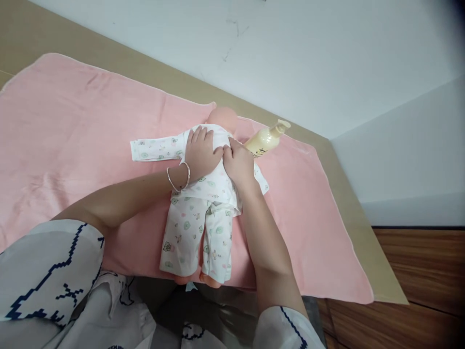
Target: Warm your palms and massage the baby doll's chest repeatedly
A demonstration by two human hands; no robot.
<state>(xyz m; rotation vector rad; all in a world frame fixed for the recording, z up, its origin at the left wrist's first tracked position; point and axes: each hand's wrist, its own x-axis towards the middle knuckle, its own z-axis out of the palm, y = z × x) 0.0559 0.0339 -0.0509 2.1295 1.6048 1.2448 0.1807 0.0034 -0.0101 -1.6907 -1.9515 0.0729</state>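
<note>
A baby doll (222, 116) lies on a pink blanket, its feet toward me and its face not visible. It wears a white printed top (214, 186) and matching trousers (185, 232). My left hand (201, 154), with bangles at the wrist, rests flat on the chest of the top, fingers stretched out. My right hand (239, 162) is closed at the other side of the chest, its thumb and curled fingers on the fabric of the top. One sleeve (158, 148) stretches out flat to the left; the other (261, 178) shows partly past my right wrist.
A pale yellow pump bottle (265, 140) lies tilted beside the doll, just beyond my right hand. The pink blanket (90, 140) covers most of a tan table (358, 228). A white wall (254, 53) runs along the back, and wooden flooring (421, 271) shows at the right.
</note>
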